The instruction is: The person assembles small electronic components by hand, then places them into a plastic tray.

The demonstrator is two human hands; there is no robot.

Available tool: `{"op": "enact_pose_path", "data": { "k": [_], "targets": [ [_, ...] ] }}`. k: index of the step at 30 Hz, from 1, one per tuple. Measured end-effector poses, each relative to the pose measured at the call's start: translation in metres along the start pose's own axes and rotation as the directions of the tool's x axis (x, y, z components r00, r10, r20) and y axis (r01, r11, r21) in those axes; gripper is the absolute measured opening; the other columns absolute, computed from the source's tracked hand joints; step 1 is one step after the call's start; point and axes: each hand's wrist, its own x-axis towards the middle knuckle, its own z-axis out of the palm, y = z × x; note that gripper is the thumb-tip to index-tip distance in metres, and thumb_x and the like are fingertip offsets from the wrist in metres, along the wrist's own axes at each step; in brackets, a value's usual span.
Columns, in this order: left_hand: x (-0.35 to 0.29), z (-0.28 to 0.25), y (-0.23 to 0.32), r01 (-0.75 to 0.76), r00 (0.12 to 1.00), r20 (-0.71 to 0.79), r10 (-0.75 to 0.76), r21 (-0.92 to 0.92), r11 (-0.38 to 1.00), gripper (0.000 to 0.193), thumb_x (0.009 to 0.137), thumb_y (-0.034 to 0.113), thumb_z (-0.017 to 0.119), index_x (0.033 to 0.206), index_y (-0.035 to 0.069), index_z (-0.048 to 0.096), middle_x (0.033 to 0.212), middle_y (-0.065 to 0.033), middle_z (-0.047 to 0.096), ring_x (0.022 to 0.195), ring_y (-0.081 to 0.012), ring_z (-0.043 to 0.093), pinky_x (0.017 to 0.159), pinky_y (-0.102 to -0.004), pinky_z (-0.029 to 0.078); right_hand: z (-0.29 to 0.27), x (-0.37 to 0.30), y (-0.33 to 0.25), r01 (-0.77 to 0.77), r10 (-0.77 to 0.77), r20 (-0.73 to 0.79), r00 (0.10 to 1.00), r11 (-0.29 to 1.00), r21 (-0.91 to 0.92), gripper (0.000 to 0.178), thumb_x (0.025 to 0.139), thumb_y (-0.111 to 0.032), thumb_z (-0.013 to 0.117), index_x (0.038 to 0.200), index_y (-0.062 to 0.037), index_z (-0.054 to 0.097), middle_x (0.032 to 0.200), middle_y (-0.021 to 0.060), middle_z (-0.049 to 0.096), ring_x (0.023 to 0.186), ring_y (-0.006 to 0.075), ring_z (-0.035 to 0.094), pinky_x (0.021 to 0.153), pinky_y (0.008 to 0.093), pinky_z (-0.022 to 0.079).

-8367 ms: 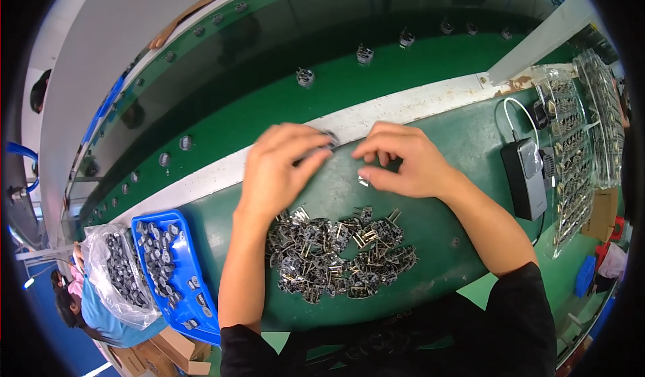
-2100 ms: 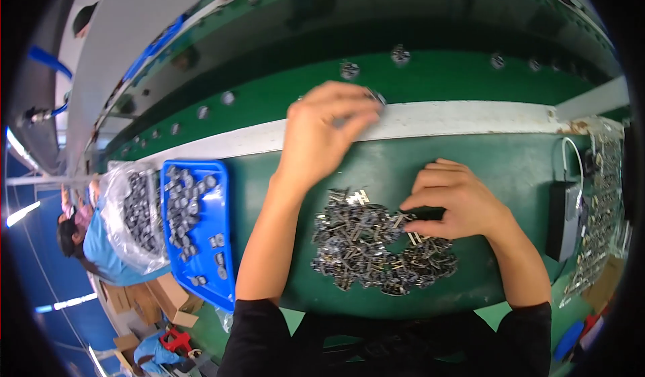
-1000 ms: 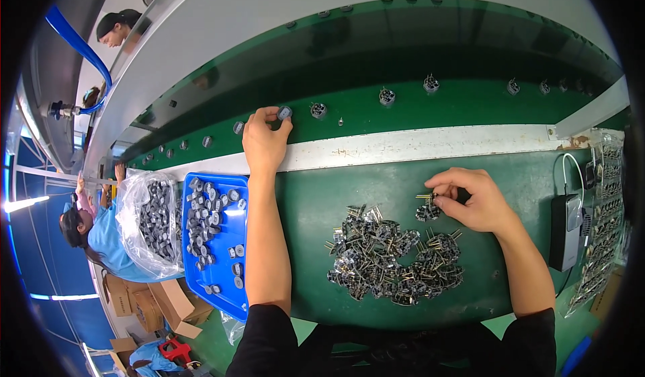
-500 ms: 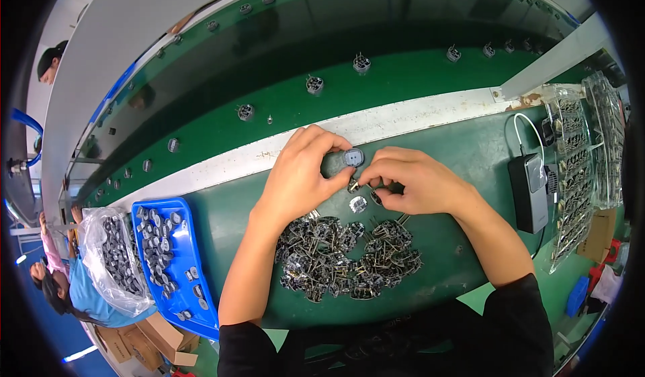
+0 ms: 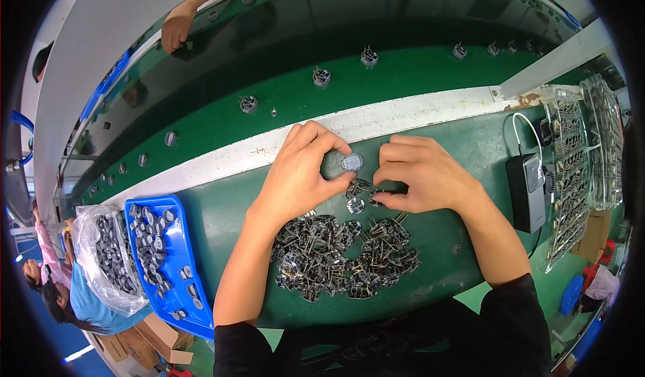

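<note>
Currently the round grey cap (image 5: 351, 162), mid-frame, is pinched in my left fingers (image 5: 331, 140). To its right, my right fingers (image 5: 394, 171) curl beside small circuit boards (image 5: 355, 206), and I cannot tell whether they grip one. Below centre, a heap of boards (image 5: 336, 259) lies on the green tabletop (image 5: 443, 269), with a blue tray (image 5: 177, 243) at lower left.

Tray (image 5: 177, 244) left of component pile (image 5: 322, 256), conveyor belt (image 5: 416, 75) beyond.

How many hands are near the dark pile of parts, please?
2: the left hand, pinching a grey housing, and the right hand, beside a small round board; neither is hidden.
</note>
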Motion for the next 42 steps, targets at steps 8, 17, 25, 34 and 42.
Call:
{"op": "enact_pose_path", "data": {
  "k": [8, 17, 25, 34, 42],
  "targets": [
    [-0.001, 0.004, 0.0, -0.026, 1.0, 0.006, 0.025, 0.043, 0.999, 0.032, 0.068, 0.012, 0.083, 0.097, 0.01, 0.07, 0.097, -0.0053, 0.055, 0.096, -0.0261, 0.052, 0.085, -0.0362, 0.048, 0.019, 0.003, 0.004, -0.146, 0.237, -0.3, 0.924, 0.944, 0.295, 0.013, 0.076, -0.005, 0.078, 0.086, -0.0053, 0.07, 0.084, 0.0032, 0.063, 0.073, 0.0235, 0.062, 0.061, 0.0337, 0.05],
    [-0.002, 0.012, 0.002, -0.075, 0.997, -0.014, 0.076, 0.05, 0.996, 0.035, 0.065, 0.014, 0.086, 0.096, 0.009, 0.07, 0.096, -0.0049, 0.056, 0.094, -0.0269, 0.05, 0.084, -0.036, 0.047, 0.028, 0.007, -0.002, -0.029, 0.023, -0.36, 0.933, 1.0, -0.009, 0.015, 0.076, -0.004, 0.075, 0.089, -0.0068, 0.068, 0.085, 0.0039, 0.059, 0.076, 0.0221, 0.061, 0.063, 0.0353, 0.051],
    [-0.002, 0.014, 0.004, -0.095, 0.994, -0.042, 0.098, 0.069, 0.993, 0.036, 0.063, 0.014, 0.087, 0.094, 0.008, 0.069, 0.096, -0.0049, 0.056, 0.093, -0.0273, 0.05, 0.084, -0.0362, 0.048, 0.033, 0.01, -0.009, -0.044, -0.009, -0.339, 0.941, 0.988, -0.149, 0.022, 0.074, 0.0, 0.075, 0.092, -0.0043, 0.063, 0.083, 0.0059, 0.056, 0.072, 0.0247, 0.057, 0.058, 0.0368, 0.048],
    [0.001, 0.013, 0.009, -0.104, 0.99, -0.098, 0.098, -0.066, 0.992, 0.035, 0.062, 0.009, 0.087, 0.089, 0.007, 0.066, 0.095, -0.0047, 0.064, 0.091, -0.027, 0.058, 0.08, -0.038, 0.049, 0.034, 0.008, -0.015, -0.122, 0.036, -0.315, 0.948, 0.959, -0.257, 0.014, 0.078, -0.006, 0.071, 0.087, -0.0053, 0.061, 0.081, 0.0044, 0.053, 0.075, 0.0223, 0.056, 0.062, 0.0358, 0.05],
    [-0.004, 0.012, 0.003, -0.279, 0.959, -0.04, 0.281, 0.047, 0.959, 0.016, 0.069, 0.008, 0.082, 0.084, 0.01, 0.076, 0.093, -0.0026, 0.066, 0.084, -0.0227, 0.062, 0.071, -0.0347, 0.051, 0.021, 0.004, -0.008, -0.156, 0.267, -0.296, 0.917, 0.924, 0.35, 0.034, 0.074, -0.006, 0.073, 0.107, -0.0073, 0.067, 0.081, 0.005, 0.059, 0.078, 0.0223, 0.059, 0.067, 0.0328, 0.049]
  ]
}}
